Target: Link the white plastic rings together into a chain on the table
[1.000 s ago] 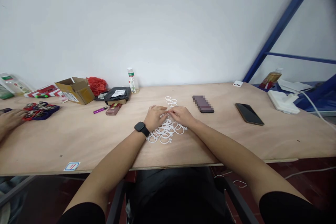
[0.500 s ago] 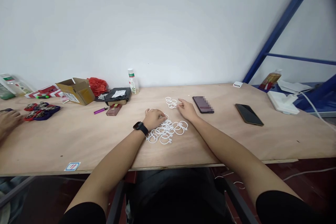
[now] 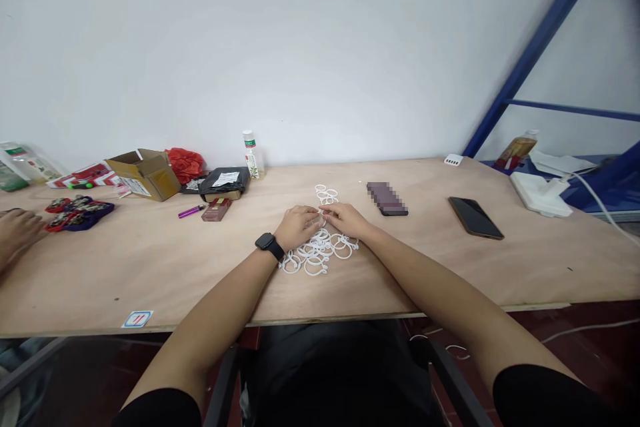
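Head cam view, and the bare left hand (image 3: 298, 227) and bare right hand (image 3: 347, 219) are basically fingertip to fingertip, both pinched on a thin white plastic ring (image 3: 321, 213) that's mostly covered by fingers. Going clockwise from there, a small cluster of white rings (image 3: 327, 199) sits at 12, a flat dark rectangular phone (image 3: 387, 199) between 2 and 3, and a messy pile of white rings (image 3: 315, 252) at 6, all on a pale wooden table (image 3: 200, 283).

Apparently a simple workshop: a long wooden worktop (image 3: 430, 273), white rings (image 3: 315, 256) heaped on it, a red-marked label (image 3: 137, 319) at its front edge, a co-worker's hand (image 3: 21, 233) at its left.
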A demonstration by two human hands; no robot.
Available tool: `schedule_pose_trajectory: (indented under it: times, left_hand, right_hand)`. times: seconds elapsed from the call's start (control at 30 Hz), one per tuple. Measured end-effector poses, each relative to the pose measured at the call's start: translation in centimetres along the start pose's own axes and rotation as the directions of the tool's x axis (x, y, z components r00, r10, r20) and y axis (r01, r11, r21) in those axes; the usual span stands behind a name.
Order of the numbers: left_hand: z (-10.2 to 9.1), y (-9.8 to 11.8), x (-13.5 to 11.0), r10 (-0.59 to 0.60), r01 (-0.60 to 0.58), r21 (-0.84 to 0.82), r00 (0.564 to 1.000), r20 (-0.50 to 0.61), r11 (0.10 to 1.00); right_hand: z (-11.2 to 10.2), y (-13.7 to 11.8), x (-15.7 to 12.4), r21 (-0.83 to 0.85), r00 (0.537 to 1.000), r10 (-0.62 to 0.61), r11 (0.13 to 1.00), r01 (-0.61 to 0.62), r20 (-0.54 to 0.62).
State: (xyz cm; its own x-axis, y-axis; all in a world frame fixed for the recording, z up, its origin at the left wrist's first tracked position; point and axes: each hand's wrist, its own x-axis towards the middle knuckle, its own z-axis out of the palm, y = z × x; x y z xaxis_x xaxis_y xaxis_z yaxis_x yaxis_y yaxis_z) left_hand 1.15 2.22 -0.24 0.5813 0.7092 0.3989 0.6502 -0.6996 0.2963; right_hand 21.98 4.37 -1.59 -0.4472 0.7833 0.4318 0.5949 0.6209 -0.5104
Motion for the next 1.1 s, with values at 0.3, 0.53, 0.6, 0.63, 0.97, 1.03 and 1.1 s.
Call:
schedule_pose_trajectory:
  times: [0.3, 0.53, 0.6, 0.63, 0.97, 1.03, 1.1]
  left_hand:
    - [-0.26, 0.42, -0.09, 0.107, -0.106, -0.037, 0.994, 0.007, 0.994]
    - [-0.36, 0.42, -0.25, 0.116, -0.117, -0.066, 0.993, -0.007, 0.991]
    - [-0.47, 0.43, -0.23, 0.136, -0.136, -0.075, 0.991, -0.006, 0.988]
    - [-0.5, 0.44, -0.22, 0.144, -0.144, -0.078, 0.99, -0.004, 0.987]
    - [-0.24, 0.23, -0.11, -0.136, 0.136, 0.001, 0.987, -0.091, 0.991]
    - [-0.37, -0.03, -0.07, -0.197, 0.199, 0.01, 0.974, -0.111, 0.98]
    - [-0.59, -0.28, -0.03, -0.267, 0.272, 0.026, 0.956, -0.119, 0.962]
  right_hand:
    - [-0.23, -0.73, -0.14, 0.258, 0.989, 0.108, 0.963, -0.078, -0.104]
    - [-0.32, -0.73, -0.23, 0.252, 0.99, 0.065, 0.967, -0.032, -0.125]
    - [-0.37, -0.76, -0.22, 0.265, 0.991, 0.064, 0.964, -0.031, -0.115]
    - [-0.42, -0.8, -0.22, 0.265, 0.993, 0.062, 0.964, -0.032, -0.104]
    - [-0.7, -0.64, -0.13, 0.163, 0.991, 0.029, 0.987, -0.007, -0.131]
    - [-0.82, -0.6, -0.11, 0.136, 0.989, 0.026, 0.991, -0.006, -0.145]
    - [-1.01, -0.66, -0.11, 0.105, 0.987, 0.025, 0.994, -0.008, -0.161]
